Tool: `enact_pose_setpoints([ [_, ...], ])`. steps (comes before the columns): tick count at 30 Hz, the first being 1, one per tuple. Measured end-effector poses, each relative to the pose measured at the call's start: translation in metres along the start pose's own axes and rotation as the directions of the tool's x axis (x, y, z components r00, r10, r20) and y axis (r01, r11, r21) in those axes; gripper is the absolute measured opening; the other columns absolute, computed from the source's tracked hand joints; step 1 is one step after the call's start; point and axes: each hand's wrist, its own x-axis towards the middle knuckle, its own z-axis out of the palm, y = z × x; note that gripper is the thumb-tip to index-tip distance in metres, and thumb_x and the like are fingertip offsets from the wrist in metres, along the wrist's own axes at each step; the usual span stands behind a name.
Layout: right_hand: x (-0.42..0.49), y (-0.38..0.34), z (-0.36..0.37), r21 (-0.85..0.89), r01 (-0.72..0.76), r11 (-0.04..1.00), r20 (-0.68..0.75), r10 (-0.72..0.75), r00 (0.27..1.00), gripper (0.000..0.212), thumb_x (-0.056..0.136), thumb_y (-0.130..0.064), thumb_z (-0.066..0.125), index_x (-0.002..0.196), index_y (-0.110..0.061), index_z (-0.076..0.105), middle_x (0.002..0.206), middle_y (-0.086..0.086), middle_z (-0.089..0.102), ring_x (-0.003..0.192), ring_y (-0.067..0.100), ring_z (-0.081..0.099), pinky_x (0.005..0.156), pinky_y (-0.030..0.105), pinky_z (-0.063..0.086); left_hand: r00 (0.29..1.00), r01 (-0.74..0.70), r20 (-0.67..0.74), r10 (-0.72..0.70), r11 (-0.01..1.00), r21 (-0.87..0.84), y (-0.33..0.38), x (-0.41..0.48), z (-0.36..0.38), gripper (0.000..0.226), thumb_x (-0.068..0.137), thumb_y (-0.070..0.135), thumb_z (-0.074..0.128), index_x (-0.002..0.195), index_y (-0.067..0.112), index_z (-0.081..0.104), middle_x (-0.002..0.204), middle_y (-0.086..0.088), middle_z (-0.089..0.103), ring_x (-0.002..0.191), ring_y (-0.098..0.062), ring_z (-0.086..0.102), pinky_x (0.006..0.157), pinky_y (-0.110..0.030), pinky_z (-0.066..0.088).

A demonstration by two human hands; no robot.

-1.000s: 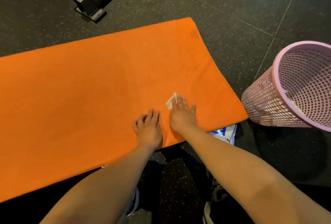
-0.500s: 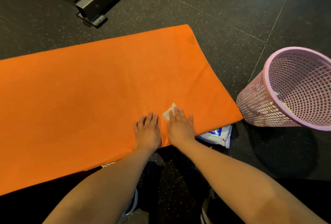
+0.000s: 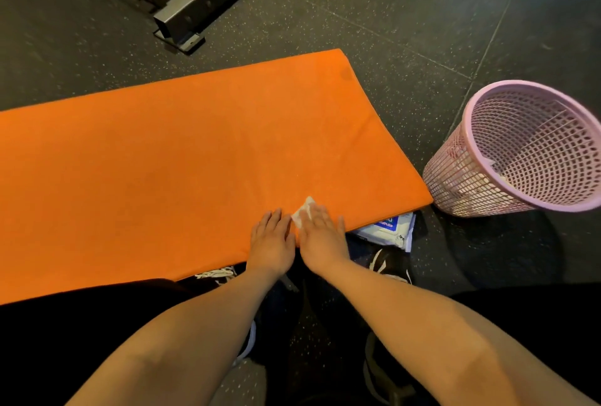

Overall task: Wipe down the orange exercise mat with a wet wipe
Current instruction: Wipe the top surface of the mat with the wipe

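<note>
Orange exercise mat (image 3: 162, 162) lies flat on the dark speckled floor (image 3: 422, 32). Right hand (image 3: 322, 236) is palm-down on the mat's near edge with fingers straight, pressing a white wet wipe (image 3: 304, 210) onto the mat; nothing is clenched in its grip and the wipe pokes out past the fingertips. Left hand (image 3: 271, 240) lies flat on the mat just beside it, its grip slack and holding nothing. Wipes pack (image 3: 388, 230) sits on the floor, partly under the mat's near right corner. Pink mesh bin (image 3: 487, 184) stands just right of that corner. Metal equipment frame (image 3: 185, 12) is beyond the mat.
</note>
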Motion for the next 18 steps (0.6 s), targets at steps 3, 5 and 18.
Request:
enact_pose_setpoints([
  [3, -0.01, 0.008, 0.004, -0.074, 0.153, 0.986, 0.04, -0.15, 0.988, 0.054, 0.11, -0.037, 0.017, 0.163, -0.025, 0.01, 0.17, -0.004, -0.002, 0.156, 0.016, -0.01, 0.123, 0.052, -0.012, 0.999, -0.034, 0.02, 0.033, 0.999, 0.024, -0.004, -0.011, 0.004, 0.056, 0.107, 0.04, 0.034, 0.159, 0.024, 0.022, 0.168, 0.001, 0.01, 0.155, -0.019, 0.001, 0.124, -0.041, 0.001],
  [5, -0.005, 0.023, -0.004, -0.151, 0.131, 0.98, 0.024, -0.129, 0.991, 0.055, 0.109, -0.038, 0.018, 0.163, -0.027, 0.01, 0.17, -0.005, -0.001, 0.156, 0.017, -0.009, 0.123, 0.054, -0.01, 0.998, -0.064, 0.025, 0.062, 0.995, 0.071, -0.007, -0.017, 0.004, 0.059, 0.106, 0.044, 0.036, 0.16, 0.026, 0.021, 0.168, 0.002, 0.008, 0.155, -0.019, 0.0, 0.124, -0.041, 0.0],
  [18, -0.02, 0.008, -0.014, -0.036, 0.021, 0.999, 0.095, -0.017, 0.995, 0.053, 0.11, -0.036, 0.016, 0.162, -0.028, 0.015, 0.17, -0.007, -0.005, 0.156, 0.02, -0.01, 0.124, 0.057, -0.004, 0.98, -0.034, -0.198, 0.032, 0.999, -0.008, 0.001, -0.016, 0.0, 0.018, 0.1, 0.029, 0.056, 0.115, 0.024, 0.065, 0.137, 0.006, 0.059, 0.133, -0.02, 0.045, 0.111, -0.037, 0.028],
])
